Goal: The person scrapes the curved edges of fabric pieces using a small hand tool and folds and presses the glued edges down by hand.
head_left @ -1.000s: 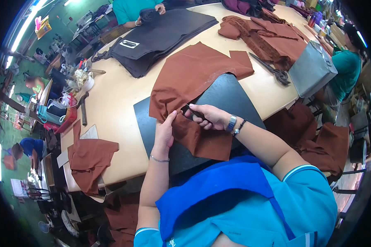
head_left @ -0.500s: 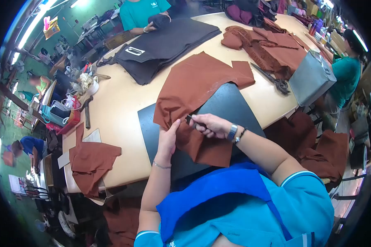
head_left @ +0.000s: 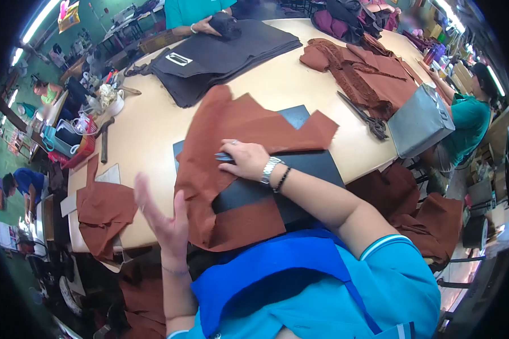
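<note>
A rust-brown fabric piece lies partly folded over a dark board on the table before me. My right hand rests low over the middle of the fabric, fingers curled around a small tool with blue-grey blades, which looks like thread snips. Most of its handle is hidden in my palm. To the left of the fabric, my left hand is raised with fingers spread and nothing in it, slightly blurred.
Large scissors and a grey metal box stand right, near more brown fabric. Dark cloth is stacked at the back by a co-worker. Leftward are a hammer, a red basket and brown pieces.
My left hand has let go of the fabric and moved left, opening. My right hand has shifted left with the tool. The fabric has been turned and folded over leftward.
</note>
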